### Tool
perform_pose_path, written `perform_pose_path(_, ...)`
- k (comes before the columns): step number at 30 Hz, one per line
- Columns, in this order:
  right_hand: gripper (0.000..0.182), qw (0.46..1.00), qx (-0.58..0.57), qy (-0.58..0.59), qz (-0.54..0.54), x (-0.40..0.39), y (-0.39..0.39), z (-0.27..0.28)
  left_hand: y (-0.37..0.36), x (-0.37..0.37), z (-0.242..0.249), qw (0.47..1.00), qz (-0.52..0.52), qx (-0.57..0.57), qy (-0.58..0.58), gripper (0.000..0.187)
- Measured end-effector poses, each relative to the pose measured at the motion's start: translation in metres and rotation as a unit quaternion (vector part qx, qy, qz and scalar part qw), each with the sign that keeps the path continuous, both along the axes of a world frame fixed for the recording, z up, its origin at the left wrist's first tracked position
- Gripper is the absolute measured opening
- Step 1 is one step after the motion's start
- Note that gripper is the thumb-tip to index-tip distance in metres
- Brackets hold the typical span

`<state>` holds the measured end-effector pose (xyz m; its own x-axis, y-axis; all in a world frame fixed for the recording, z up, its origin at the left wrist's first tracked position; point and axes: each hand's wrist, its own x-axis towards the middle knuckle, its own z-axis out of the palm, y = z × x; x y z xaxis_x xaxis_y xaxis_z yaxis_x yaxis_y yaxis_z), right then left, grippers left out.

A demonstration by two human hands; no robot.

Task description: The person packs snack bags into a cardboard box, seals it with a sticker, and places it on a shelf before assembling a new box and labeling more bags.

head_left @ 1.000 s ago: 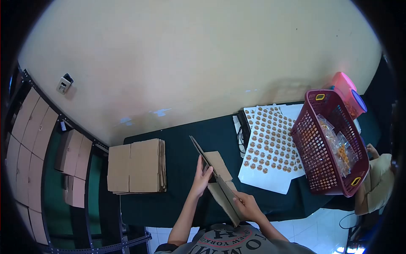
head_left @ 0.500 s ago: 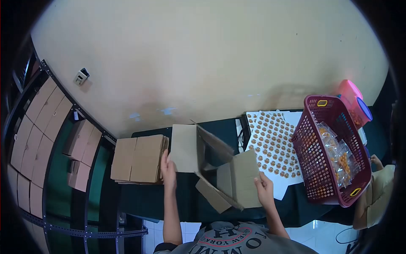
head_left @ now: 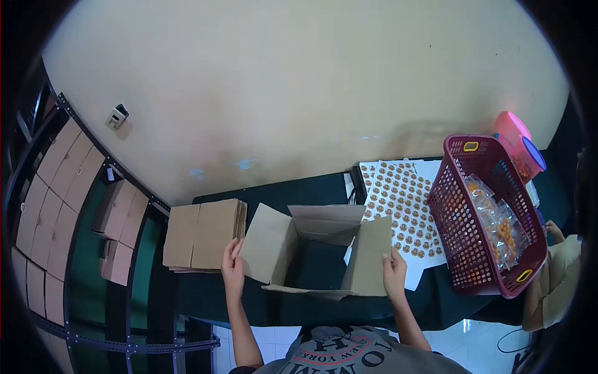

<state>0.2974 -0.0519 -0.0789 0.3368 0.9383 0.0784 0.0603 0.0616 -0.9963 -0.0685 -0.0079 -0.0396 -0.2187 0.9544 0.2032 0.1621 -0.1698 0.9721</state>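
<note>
An unfolded cardboard box stands on the dark cloth in front of me, its flaps spread outward. Dark cloth shows through its middle, so the bottom is open too. My left hand is closed at the outer edge of the left flap, fingers pinched against the cardboard. On the other side, my right hand grips the right flap's edge, thumb on the near face. A stack of flattened cardboard boxes lies just beyond my left hand.
Sticker sheets with round prints lie right of the box. A maroon basket holds clear bags of orange snacks; pink tubs stand behind it. Another person's arm is at far right. Shelves with boxes fill the left.
The box has opened from a skewed, partly folded shape into a squared frame. My left hand has moved slightly down and left and now meets the left flap; the right still holds its flap.
</note>
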Motion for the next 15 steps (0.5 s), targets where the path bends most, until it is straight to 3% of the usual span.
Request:
perform_pose_path(3,0.032,0.994,0.021,-0.091,-0.055,-0.005,0.019,-0.009,-0.007,-0.007,0.007,0.999,-0.030,-0.043,-0.014,0.043)
perform_pose_path(5,0.033,0.976,-0.028,-0.210,-0.052,-0.012,0.031,-0.011,-0.010,-0.006,0.000,0.996,-0.068,-0.052,-0.004,0.044)
perform_pose_path(6,0.028,0.967,-0.015,-0.249,-0.058,-0.019,0.034,-0.004,-0.008,-0.004,-0.010,0.997,-0.076,-0.011,0.009,0.043)
perform_pose_path(9,0.032,0.968,-0.003,-0.249,-0.031,-0.028,0.049,-0.013,-0.004,-0.008,-0.032,0.996,-0.036,-0.026,0.081,0.039)
perform_pose_path(15,0.036,0.965,-0.036,-0.260,-0.021,-0.031,0.061,-0.006,-0.005,-0.006,-0.030,0.996,-0.016,-0.056,-0.069,0.034)
